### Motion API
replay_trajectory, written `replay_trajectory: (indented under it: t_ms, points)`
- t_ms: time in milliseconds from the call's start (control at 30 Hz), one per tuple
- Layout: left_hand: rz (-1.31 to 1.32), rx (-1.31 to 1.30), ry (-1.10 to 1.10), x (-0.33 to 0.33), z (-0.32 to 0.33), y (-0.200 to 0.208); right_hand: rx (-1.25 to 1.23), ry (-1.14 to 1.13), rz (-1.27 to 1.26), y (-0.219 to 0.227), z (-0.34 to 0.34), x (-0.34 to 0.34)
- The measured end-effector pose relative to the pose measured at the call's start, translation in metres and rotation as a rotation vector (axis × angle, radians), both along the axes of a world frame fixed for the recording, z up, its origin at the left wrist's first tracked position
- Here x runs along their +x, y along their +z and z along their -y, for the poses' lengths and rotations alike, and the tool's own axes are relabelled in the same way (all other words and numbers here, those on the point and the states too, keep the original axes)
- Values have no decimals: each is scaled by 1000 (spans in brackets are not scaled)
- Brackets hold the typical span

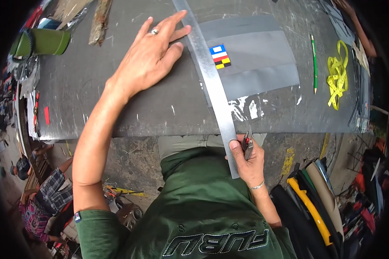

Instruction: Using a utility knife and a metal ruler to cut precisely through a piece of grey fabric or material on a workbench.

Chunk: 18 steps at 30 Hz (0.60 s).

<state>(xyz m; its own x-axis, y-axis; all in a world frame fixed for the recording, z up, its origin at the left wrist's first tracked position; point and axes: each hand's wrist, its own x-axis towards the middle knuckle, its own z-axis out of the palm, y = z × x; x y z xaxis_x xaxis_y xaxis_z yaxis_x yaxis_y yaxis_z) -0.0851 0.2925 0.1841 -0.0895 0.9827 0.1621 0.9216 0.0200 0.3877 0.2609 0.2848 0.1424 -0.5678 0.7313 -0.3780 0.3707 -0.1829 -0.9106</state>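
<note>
A long metal ruler (212,80) lies slantwise across the dark worktable, its near end sticking out past the front edge. My left hand (147,56) rests on the table with fingers spread, its fingertips touching the ruler's far part. My right hand (254,164) grips the ruler's near end, thumb on top. The same hand holds a small dark cutter (248,146) with a red part; its blade is hard to make out. Under the ruler and to its right lies a grey fabric panel (263,56) bearing a colourful patch (220,56). Shiny clear plastic (263,105) shows along its near edge.
Right of the panel lie a green pencil (314,64) and a yellow measuring tape (338,75). A green cylindrical case (43,42) and a wooden piece (100,21) sit at the far left. Fabric rolls (311,203) stand below right. Other people (52,194) are at the left.
</note>
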Motion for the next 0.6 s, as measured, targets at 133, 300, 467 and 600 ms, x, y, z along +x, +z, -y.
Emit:
replay_trajectory:
  t_ms: [133,300,467,600]
  points:
    - [-114,-185,-84,-14,-12,22,-10,7,-28,0,1,-1]
    - [47,-658,-181,-22,-62,69,-32,-48,-53,-1,2,1]
    - [-134,-644,-130,-13,-75,76,-34,-39,-71,-3,3,-3]
    - [-142,-707,-197,-12,-84,74,-68,-30,-68,-3,2,-3]
